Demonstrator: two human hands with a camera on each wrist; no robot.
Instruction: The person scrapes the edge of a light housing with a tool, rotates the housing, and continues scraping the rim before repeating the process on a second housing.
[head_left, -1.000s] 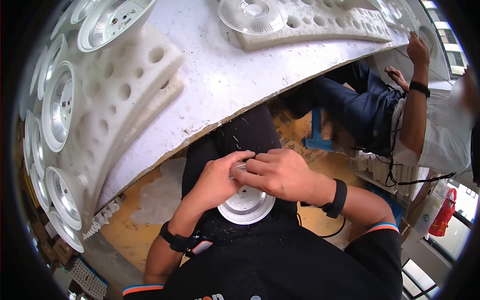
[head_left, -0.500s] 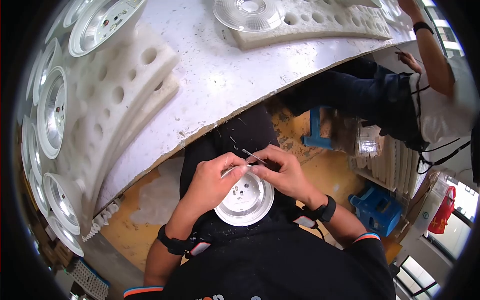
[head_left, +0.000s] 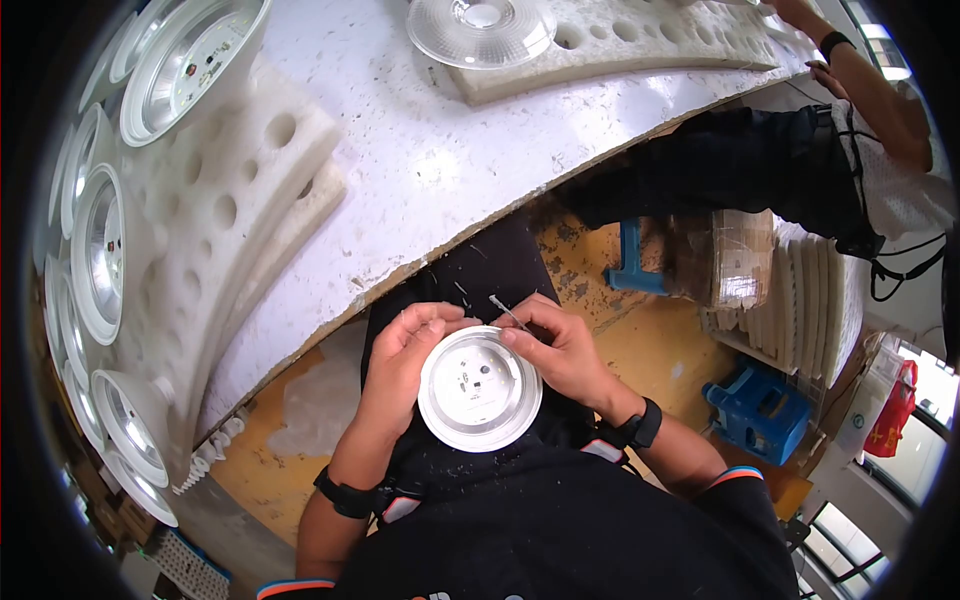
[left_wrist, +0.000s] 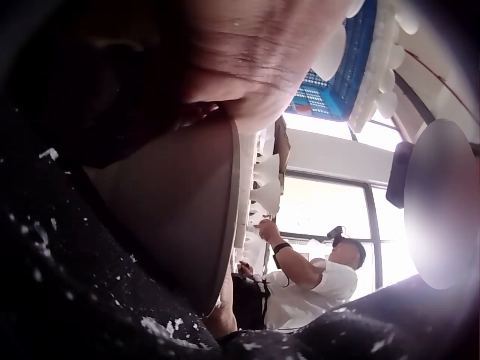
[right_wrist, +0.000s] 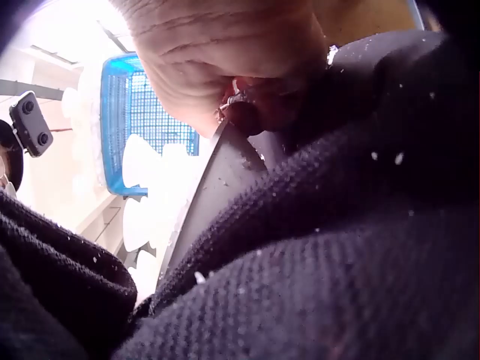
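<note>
A white round lamp housing [head_left: 479, 425] with a circuit board bearing small dark components lies face up at the person's lap. The left hand [head_left: 400, 365] grips its upper left rim, thumb over the edge and fingers curled beyond it. In the left wrist view, that palm hangs over the flared side of the housing [left_wrist: 180, 195]. The right hand [head_left: 560, 350] has its thumb at the upper right rim and pinches a thin grey stick-like tool [head_left: 508, 311] that points up and left. In the right wrist view the fingers meet the rim; their tips are partly hidden.
Several finished-looking lamp housings [head_left: 100, 250] stand in a white foam block [head_left: 290, 185] on the table [head_left: 400, 180] at left. A clear ribbed lens [head_left: 480, 50] rests on another foam block [head_left: 610, 70]. Another person [head_left: 880, 130] works at right, near a blue stool [head_left: 755, 415].
The hands have drawn apart from over the board to the rim, uncovering the components. The lamp housing has come up slightly toward level. The other person has shifted right.
</note>
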